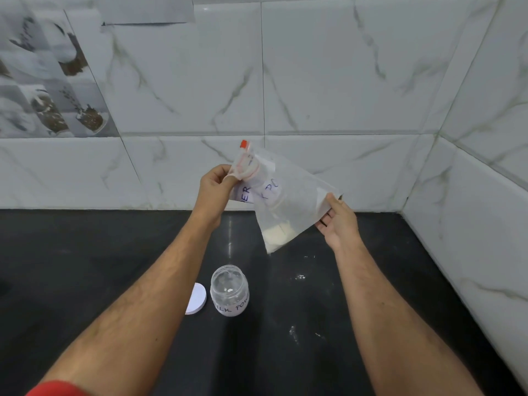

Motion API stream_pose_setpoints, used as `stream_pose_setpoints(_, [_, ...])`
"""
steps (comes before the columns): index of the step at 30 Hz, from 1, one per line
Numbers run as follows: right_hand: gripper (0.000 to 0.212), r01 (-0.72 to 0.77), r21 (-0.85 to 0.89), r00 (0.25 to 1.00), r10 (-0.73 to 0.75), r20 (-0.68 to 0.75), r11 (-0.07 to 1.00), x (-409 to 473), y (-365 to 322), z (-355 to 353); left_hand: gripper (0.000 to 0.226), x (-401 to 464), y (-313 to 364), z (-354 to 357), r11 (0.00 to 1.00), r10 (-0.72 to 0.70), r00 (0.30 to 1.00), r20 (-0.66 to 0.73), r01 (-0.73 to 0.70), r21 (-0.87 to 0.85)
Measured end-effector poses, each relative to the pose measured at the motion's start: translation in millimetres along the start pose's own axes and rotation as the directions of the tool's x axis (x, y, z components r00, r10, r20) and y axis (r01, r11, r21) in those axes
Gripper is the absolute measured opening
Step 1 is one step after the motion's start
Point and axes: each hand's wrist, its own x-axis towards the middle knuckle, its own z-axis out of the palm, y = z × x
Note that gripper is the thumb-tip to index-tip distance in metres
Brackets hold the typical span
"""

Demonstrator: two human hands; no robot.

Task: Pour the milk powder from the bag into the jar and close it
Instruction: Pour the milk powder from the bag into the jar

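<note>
A clear zip bag [285,195] with a red slider and handwritten label hangs in the air above the counter, a little white milk powder gathered in its lowest corner. My left hand [214,187] pinches the bag's zip end at the upper left. My right hand [338,221] holds the opposite corner at the right. Below, a small clear jar [229,290] labelled "MILK POW" stands upright and open on the black counter [85,267], nearly empty. Its white round lid [196,298] lies flat just left of the jar, partly hidden by my left forearm.
White marble-look tiled walls close the counter at the back and the right, meeting in a corner at the far right. A few specks of spilled powder [294,332] lie on the counter right of the jar.
</note>
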Motion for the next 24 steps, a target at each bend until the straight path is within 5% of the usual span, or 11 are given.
stream_pose_setpoints(9, [0.077,-0.224,0.290,0.974,0.218,0.054,0.930,-34,95,12,0.009,2,54,32,0.956,0.184,0.980,-0.081,-0.159,0.247])
stream_pose_setpoints(17, [0.116,-0.089,0.789,0.996,0.053,0.071,0.607,-85,110,85,0.010,-5,92,48,0.953,0.214,0.949,-0.232,-0.151,0.263])
stream_pose_setpoints(20, [0.125,-0.097,0.856,0.994,0.014,0.105,0.508,-77,90,106,0.010,-7,93,50,0.953,0.200,0.961,-0.191,-0.144,0.268])
stream_pose_setpoints(24, [0.124,-0.049,0.855,0.997,-0.031,0.076,0.516,-68,76,116,0.011,-13,92,43,0.959,0.183,0.968,-0.173,-0.137,0.247])
